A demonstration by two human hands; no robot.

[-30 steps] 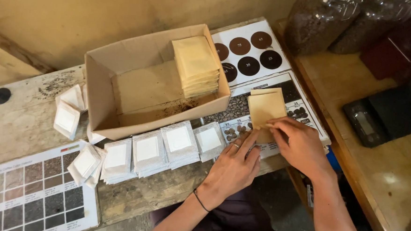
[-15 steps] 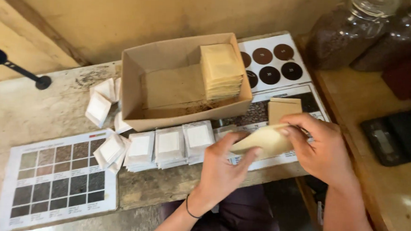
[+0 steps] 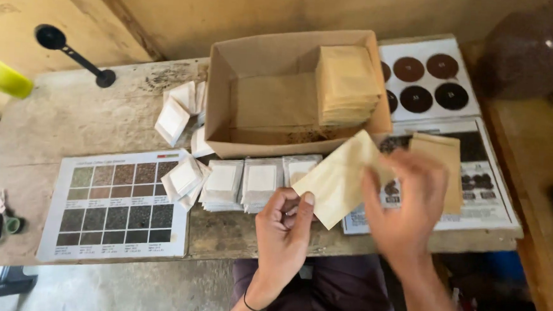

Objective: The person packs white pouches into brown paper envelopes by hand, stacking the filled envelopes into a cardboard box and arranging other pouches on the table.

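Presently the tan envelope (image 3: pixel 341 178) slants between both hands, left hand (image 3: pixel 283 228) pinching its lower corner, right hand (image 3: pixel 406 203) gripping its upper edge.

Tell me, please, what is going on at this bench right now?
A person holds a tan paper envelope above the bench edge with both hands: the left hand grips its lower corner, the right hand its right side, blurred. Behind it, a cardboard box holds a stack of similar envelopes. White sachets stand in a row before the box, and one more tan envelope lies on a printed chart. Scissors lie far left.
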